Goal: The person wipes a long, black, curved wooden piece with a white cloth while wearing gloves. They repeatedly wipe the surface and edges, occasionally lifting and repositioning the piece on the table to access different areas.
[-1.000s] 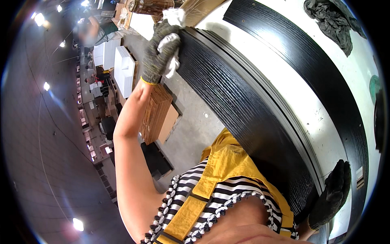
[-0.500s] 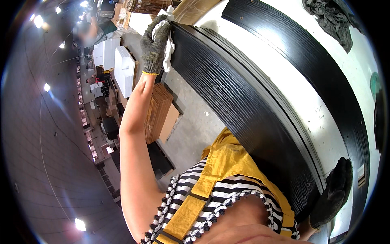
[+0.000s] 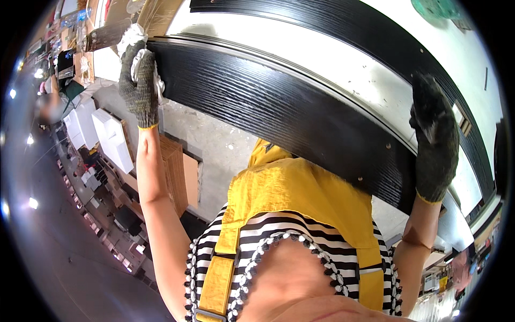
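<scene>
A long black wood-grained board (image 3: 279, 102) stretches in front of my body from left to right, with small holes near its right end. At its left end, my left hand (image 3: 138, 86) in a grey knitted glove is closed around a crumpled white cloth (image 3: 133, 36) and presses against the board's end. My right hand (image 3: 433, 134), in a dark coated glove, lies beside the right end with its fingers stretched away from me. Nothing shows in that hand, though its palm side is partly hidden.
Behind the board is a white tabletop (image 3: 300, 53) with a second black board (image 3: 343, 24) on it. A green round object (image 3: 437, 8) sits at the far right. White stacked panels (image 3: 112, 137) and brown stacked boards (image 3: 173, 166) stand on the floor at left.
The view has swung, so the board lies more level across it. My right hand has moved farther up beside the board's right end. The left hand keeps the cloth at the left end.
</scene>
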{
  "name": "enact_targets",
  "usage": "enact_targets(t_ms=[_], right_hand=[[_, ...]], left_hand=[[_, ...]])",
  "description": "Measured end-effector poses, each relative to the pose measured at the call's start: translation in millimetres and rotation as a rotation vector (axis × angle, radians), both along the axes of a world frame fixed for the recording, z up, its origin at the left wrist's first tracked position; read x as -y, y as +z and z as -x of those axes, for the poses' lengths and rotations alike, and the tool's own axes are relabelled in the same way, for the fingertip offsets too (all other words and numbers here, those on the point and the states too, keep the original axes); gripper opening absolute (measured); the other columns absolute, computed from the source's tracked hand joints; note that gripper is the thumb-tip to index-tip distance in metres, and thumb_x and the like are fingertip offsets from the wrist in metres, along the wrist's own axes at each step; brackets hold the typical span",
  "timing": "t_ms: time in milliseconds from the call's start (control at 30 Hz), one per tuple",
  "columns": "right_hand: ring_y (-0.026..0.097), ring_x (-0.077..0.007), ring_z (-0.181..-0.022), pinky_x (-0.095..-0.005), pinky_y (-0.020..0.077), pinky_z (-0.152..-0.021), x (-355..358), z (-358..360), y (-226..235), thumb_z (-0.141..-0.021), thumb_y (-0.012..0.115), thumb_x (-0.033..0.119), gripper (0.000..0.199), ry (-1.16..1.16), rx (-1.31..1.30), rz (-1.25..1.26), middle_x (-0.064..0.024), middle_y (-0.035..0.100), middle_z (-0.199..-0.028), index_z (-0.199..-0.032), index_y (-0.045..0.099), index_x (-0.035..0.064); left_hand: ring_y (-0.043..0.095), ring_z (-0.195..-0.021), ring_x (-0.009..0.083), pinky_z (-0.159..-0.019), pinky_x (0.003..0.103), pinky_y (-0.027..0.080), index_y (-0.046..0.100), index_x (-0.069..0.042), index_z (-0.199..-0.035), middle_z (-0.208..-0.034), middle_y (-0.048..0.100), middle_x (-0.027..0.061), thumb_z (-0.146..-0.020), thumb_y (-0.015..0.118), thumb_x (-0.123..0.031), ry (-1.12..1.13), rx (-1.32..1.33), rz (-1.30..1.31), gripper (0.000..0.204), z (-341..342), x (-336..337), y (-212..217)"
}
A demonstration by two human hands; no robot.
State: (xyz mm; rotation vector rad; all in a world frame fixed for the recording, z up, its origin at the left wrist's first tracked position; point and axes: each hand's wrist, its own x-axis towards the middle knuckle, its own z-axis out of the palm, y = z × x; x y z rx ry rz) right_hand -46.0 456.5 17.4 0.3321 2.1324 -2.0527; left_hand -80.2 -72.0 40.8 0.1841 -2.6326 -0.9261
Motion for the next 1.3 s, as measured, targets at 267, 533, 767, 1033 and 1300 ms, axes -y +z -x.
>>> enact_targets(t_ms=[267, 533, 767, 1033, 1300], right_hand=[[0.062, -0.0223, -0.11, -0.0346, 0.0516, -0.095, -5.7, -3.3, -18.5, -0.088, 0.064, -0.005, 0.043, 0.146, -0.263, -0.462, -0.0112, 0.063, -0.125, -0.129, 0.059, 0.0061], [0.067, -0.024, -0.106, -0.0353, 0.056, -0.091, 4.9, 16.6, -2.1, -0.086, 0.069, 0.001, 0.041, 0.181, -0.622, -0.725, -0.0136, 0.066, -0.119, -0.126, 0.061, 0.0043], [0.067, -0.0251, -0.107, -0.0353, 0.0561, -0.091, 9.0, 18.9, -9.0, -0.086, 0.069, 0.002, 0.04, 0.203, -0.605, -0.529, -0.0152, 0.066, -0.12, -0.125, 0.061, 0.0041], [0.065, -0.0235, -0.108, -0.0329, 0.0556, -0.09, 14.4, 28.1, 2.7, -0.091, 0.065, 0.011, 0.03, 0.339, -1.009, -0.807, -0.0101, 0.068, -0.116, -0.121, 0.066, 0.0084], [0.067, -0.0256, -0.099, -0.0349, 0.0549, -0.087, 67.5, 23.2, 49.5, -0.076, 0.081, 0.03, 0.044, 0.451, -0.749, -0.807, -0.0063, 0.07, -0.107, -0.115, 0.069, 0.0131]], left_hand=[[0.061, -0.107, 0.0205, -0.097, 0.033, 0.046, 0.068, -0.002, -0.117, -0.114, 0.068, 0.0104, -0.089, 0.069, -0.01, 0.003, -0.019, -0.065, 0.029, -19.9, -6.2, -10.9], [0.062, -0.097, 0.0149, -0.087, 0.028, 0.05, 0.064, 0.002, -0.119, -0.11, 0.068, 0.0093, -0.094, 0.065, -0.012, 0.201, -0.332, -0.237, 0.028, -39.5, -14.5, -29.1], [0.062, -0.103, 0.0187, -0.092, 0.031, 0.05, 0.061, 0.002, -0.122, -0.116, 0.065, 0.0107, -0.097, 0.06, -0.016, 0.277, -0.241, -0.339, 0.03, -106.6, -50.7, -37.9], [0.064, -0.108, 0.03, -0.108, 0.05, 0.04, 0.072, -0.011, -0.102, -0.105, 0.071, 0.0093, -0.074, 0.079, -0.019, -0.464, -0.224, -0.08, 0.03, -89.5, -166.1, 25.2], [0.062, -0.112, 0.0257, -0.101, 0.043, 0.046, 0.072, -0.016, -0.11, -0.115, 0.068, 0.0033, -0.075, 0.079, -0.016, -0.537, 0.007, -0.178, 0.036, -106.5, -151.3, -50.3]])
